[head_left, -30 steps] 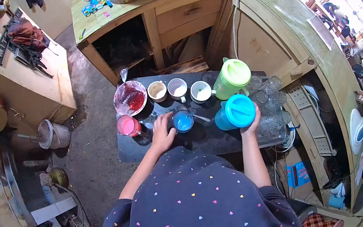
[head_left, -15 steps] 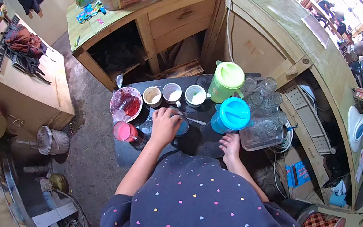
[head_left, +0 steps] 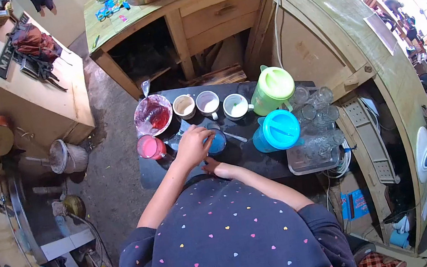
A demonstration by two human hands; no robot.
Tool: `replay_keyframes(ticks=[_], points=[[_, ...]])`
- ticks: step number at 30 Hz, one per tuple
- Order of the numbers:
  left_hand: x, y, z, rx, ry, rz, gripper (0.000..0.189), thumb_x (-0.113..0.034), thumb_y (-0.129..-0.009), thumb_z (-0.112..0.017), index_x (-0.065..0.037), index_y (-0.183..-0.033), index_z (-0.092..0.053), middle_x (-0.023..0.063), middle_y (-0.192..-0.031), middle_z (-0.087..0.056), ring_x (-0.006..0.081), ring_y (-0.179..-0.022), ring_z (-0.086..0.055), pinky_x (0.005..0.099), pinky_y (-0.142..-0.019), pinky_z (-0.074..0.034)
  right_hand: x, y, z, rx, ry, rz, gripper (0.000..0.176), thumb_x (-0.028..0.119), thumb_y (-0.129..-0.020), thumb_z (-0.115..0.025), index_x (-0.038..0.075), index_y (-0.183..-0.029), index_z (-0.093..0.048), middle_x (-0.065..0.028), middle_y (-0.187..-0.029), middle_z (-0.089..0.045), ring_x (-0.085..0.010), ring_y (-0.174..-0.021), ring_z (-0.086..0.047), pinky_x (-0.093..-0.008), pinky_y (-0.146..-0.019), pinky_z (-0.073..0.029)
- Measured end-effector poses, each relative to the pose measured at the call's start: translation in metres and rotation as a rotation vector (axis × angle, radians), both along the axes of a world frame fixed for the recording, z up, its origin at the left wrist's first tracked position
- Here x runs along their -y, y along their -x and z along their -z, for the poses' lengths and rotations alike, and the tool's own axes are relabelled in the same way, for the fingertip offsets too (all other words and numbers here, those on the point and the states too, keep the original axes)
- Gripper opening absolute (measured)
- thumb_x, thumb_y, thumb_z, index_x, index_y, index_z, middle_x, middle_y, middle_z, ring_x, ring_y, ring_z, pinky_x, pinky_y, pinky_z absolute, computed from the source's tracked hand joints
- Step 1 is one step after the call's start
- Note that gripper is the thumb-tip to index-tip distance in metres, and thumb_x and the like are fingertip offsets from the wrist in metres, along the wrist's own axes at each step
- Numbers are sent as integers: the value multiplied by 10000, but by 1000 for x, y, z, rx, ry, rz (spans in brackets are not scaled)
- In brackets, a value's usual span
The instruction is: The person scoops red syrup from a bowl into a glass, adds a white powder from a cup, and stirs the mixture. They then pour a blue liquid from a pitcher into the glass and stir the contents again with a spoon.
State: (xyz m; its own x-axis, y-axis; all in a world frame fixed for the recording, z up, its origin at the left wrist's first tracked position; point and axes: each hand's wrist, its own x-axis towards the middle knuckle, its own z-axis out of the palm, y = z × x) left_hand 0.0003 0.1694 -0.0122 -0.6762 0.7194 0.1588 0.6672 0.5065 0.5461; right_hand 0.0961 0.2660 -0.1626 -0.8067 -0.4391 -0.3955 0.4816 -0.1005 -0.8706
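Observation:
On the dark table (head_left: 263, 166), my left hand (head_left: 193, 146) is bent over the rim of a glass of blue liquid (head_left: 218, 143). Its fingers are pinched together, and what they hold is too small to make out. My right hand (head_left: 221, 169) lies low beside that glass, near my left wrist, fingers pointing left and partly hidden; it appears to hold nothing. A spoon (head_left: 235, 137) rests right of the glass. To the left stand a glass of pink liquid (head_left: 150, 148) and a bowl (head_left: 153, 115) with red contents.
Behind my hands are a cup with tan contents (head_left: 184, 106) and two white mugs, one (head_left: 207, 102) beside the other (head_left: 235, 106). Right of them stand a green pitcher (head_left: 273, 87), a blue pitcher (head_left: 279, 130) and a clear tray (head_left: 313, 163) with several glasses.
My right hand has moved left from beside the blue pitcher to near the blue glass. My left hand remains over the glass. The view has shifted slightly.

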Motion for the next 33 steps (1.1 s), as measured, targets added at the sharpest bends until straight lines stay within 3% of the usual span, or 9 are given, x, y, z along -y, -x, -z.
replay_keyframes(ticks=[6, 9, 13, 16, 19, 25, 27, 31, 33], points=[[3, -2, 7, 0, 92, 40, 173, -138, -808, -618, -47, -937, -690, 112, -879, -654, 298, -841, -555, 398, -742, -460, -8, -5, -12, 99, -107, 84, 463, 331, -935, -537, 61, -1307, -486, -73, -1043, -608, -154, -939, -531, -311, -831, -416], [5, -1, 1, -36, 3, 67, 180, -138, -807, -617, -47, -945, -687, 102, -892, -661, 286, -849, -556, 398, -741, -460, -19, -15, -12, -199, -231, 155, 295, 271, -963, -485, 28, -1080, -603, -59, -885, -616, -167, -841, -552, -303, -820, -430], [6, -1, -5, -130, 58, 49, 179, -143, -806, -618, -54, -944, -689, 86, -882, -665, 273, -866, -561, 401, -756, -458, -48, -25, -13, -469, -562, 222, 281, 252, -938, -499, 18, -992, -643, -174, -950, -621, -306, -960, -556, -380, -857, -428], [4, -4, 0, -152, 184, 32, 169, -170, -819, -596, -86, -932, -689, 61, -880, -670, 256, -875, -560, 386, -767, -449, -52, -28, -17, -410, -494, 361, 259, 240, -948, -476, 18, -970, -608, -163, -916, -620, -299, -900, -570, -378, -824, -440], [0, -6, 9, -104, 161, 96, 158, -179, -823, -586, -97, -912, -687, 49, -878, -673, 249, -875, -560, 377, -762, -443, -56, -27, -31, -88, -322, 260, 171, 175, -976, -427, 34, -1010, -517, -53, -863, -585, -176, -770, -554, -334, -729, -457], [-12, -3, 3, -210, 90, 42, 139, -156, -802, -591, -99, -888, -683, 48, -850, -669, 249, -870, -563, 378, -752, -436, -63, -25, -27, -384, -585, 342, 252, 239, -993, -386, 9, -1036, -479, -142, -872, -585, -305, -772, -589, -399, -720, -462], [-13, -3, 4, -253, 240, 1, 147, -154, -798, -594, -106, -902, -686, 46, -857, -671, 248, -866, -564, 381, -759, -434, -68, -24, -32, -369, -647, 322, 282, 255, -993, -375, -1, -1055, -477, -188, -920, -592, -359, -852, -589, -421, -754, -456], [-15, -1, 17, -112, 87, 101, 138, -180, -797, -602, -115, -885, -687, 34, -835, -668, 226, -857, -561, 380, -754, -411, -70, -20, -21, -386, -732, 329, 310, 266, -991, -371, -2, -1099, -484, -234, -1015, -603, -403, -977, -577, -451, -802, -447], [-16, 1, 11, -184, 69, 52, 135, -191, -801, -606, -119, -877, -690, 30, -834, -671, 220, -845, -558, 372, -760, -400, -74, -21, -23, -371, -712, 307, 328, 293, -984, -371, 15, -1112, -489, -250, -1022, -603, -426, -972, -572, -480, -794, -449]])
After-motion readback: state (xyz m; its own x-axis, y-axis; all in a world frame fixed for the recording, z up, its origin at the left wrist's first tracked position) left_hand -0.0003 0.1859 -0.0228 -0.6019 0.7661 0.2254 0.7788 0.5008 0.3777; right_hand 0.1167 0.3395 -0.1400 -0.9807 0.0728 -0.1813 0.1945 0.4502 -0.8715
